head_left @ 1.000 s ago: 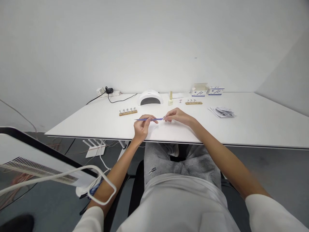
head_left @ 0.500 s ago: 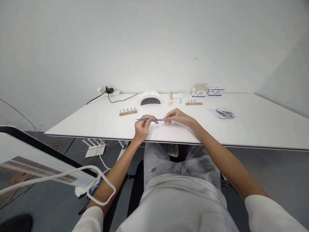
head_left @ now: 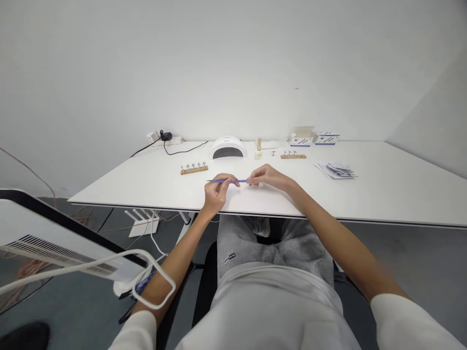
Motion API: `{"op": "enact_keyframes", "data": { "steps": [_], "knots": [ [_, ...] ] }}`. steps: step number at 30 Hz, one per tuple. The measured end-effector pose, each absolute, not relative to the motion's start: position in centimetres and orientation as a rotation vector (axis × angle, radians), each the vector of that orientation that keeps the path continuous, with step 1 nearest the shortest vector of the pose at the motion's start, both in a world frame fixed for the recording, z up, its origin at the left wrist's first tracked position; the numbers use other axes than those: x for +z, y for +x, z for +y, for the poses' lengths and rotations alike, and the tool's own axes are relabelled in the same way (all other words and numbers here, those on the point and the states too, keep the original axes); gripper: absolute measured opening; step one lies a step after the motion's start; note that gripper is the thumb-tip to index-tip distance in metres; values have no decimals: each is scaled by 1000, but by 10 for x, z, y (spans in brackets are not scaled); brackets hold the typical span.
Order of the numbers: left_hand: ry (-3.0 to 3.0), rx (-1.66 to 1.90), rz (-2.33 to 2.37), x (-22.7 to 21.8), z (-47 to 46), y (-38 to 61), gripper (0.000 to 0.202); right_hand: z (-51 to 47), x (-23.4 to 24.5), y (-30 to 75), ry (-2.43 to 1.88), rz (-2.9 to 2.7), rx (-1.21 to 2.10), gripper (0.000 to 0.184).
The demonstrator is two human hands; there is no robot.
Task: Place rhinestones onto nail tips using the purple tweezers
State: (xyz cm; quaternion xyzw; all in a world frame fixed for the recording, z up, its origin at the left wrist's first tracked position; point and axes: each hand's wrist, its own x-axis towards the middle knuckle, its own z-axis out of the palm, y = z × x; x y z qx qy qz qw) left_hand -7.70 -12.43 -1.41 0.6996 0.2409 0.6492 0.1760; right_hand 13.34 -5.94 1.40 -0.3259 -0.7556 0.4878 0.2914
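Note:
My left hand [head_left: 218, 189] is closed around a thin purple-blue stick [head_left: 238, 181], held level above the front of the table. The stick narrows to a point at its left end. Its right end meets the fingertips of my right hand [head_left: 263, 176], which pinch a small pale piece; what kind it is cannot be made out. Beyond my hands stands a white arched nail lamp [head_left: 228, 142]. A nail polish bottle [head_left: 258, 154] with a gold cap is to the lamp's right.
Wooden bars with small metal stands lie left [head_left: 194, 169] and right [head_left: 294, 156]. Packets [head_left: 336, 170] are piled on the right, with two small boxes [head_left: 326, 138] behind. A power strip [head_left: 177, 140] sits back left. A white appliance [head_left: 62, 238] flanks my left arm.
The purple-blue stick's pointed end has slid very slightly to the right in my left hand. Both hands otherwise keep their places.

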Motion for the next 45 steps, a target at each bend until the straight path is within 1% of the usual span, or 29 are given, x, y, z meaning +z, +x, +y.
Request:
{"op": "enact_keyframes", "data": {
  "steps": [11, 15, 18, 21, 26, 31, 38, 39, 41, 43, 45],
  "knots": [
    [2055, 1825, 753, -17, -122, -79, 25, -59, 15, 134, -868, -1965, 1350, 20],
    [2030, 1825, 762, -17, -123, -78, 26, -56, 15, 135, -875, -1924, 1336, 22],
    [1920, 1856, 765, -17, -123, -78, 25, -52, 11, 137, -929, -1913, 1281, 25],
    [1801, 1892, 765, -17, -122, -79, 25, -42, 2, 141, -1028, -1894, 1147, 27],
    [1766, 1888, 786, -18, -119, -80, 26, -20, -18, 150, -1145, -1869, 934, 24],
    [1761, 1887, 826, -18, -119, -80, 28, -11, -23, 157, -1153, -1886, 921, 25],
    [1657, 1897, 928, -13, -115, -91, 28, -18, -12, 162, -1178, -1939, 935, 19],
    [1634, 1882, 965, -11, -112, -98, 28, -20, -10, 164, -1171, -1941, 951, 20],
    [1535, 1906, 988, -8, -106, -114, 27, -23, -8, 169, -1178, -1914, 1008, 29],
    [1497, 1916, 988, -5, -100, -131, 35, -25, -6, 174, -1209, -1831, 1031, 42],
    [1483, 1895, 1035, -3, -96, -144, 41, -26, -3, 174, -1258, -1700, 907, 46]
  ]
}}
